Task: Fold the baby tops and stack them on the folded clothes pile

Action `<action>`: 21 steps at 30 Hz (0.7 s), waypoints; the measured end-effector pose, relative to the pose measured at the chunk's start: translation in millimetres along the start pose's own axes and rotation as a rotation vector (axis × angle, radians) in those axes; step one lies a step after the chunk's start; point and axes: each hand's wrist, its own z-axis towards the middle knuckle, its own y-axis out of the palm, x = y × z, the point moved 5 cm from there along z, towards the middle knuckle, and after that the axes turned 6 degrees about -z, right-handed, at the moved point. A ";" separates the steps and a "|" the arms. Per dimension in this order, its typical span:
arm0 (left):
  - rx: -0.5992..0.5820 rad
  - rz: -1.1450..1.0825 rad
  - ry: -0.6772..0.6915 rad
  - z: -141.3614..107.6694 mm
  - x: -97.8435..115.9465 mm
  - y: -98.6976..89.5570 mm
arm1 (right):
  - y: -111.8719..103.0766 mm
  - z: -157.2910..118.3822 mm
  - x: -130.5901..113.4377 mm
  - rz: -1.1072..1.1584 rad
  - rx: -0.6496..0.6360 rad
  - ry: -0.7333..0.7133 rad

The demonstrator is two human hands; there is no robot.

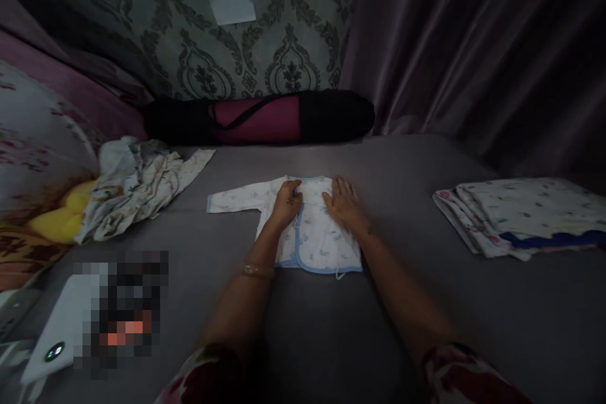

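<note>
A small white baby shirt with light blue edging lies on the grey sheet, its left sleeve stretched out to the side. The right sleeve is not seen spread out. My left hand rests on the upper middle of the shirt, its fingers bent close together near the neckline; whether cloth is pinched there is too dark to tell. On the shirt's upper right edge lies my right hand, fingers apart and flat, the thumb toward the middle.
Crumpled clothes and a yellow cushion are at the left. Folded clothes lie at the right. A black and pink bag lies along the wall. A white device is at the lower left.
</note>
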 end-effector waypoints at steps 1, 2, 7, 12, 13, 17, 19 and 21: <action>-0.017 0.028 0.024 0.0 0.6 1.4 | 1.0 0.0 -0.4 -0.008 0.008 0.001; -0.036 0.059 0.041 -0.2 1.3 3.4 | 1.9 0.0 -0.7 -0.013 0.011 0.004; -0.073 0.275 0.009 -2.1 7.0 9.5 | 1.5 3.6 -1.4 -0.025 -0.056 0.020; -0.001 0.290 -0.048 5.0 14.3 -25.2 | -16.4 6.0 -19.5 -0.038 -0.082 -0.012; 0.036 0.288 -0.085 6.6 12.6 -38.4 | -20.6 4.7 -28.3 -0.030 -0.064 -0.060; 0.171 0.337 -0.283 3.0 -5.1 -90.6 | -21.6 -5.5 -65.0 0.035 -0.107 -0.273; 0.235 0.397 -0.359 -4.1 -15.9 -111.0 | -14.8 -8.7 -74.6 0.046 -0.161 -0.294; 0.300 0.456 -0.436 -12.5 -26.0 -127.2 | -7.5 -9.2 -77.7 0.033 -0.200 -0.276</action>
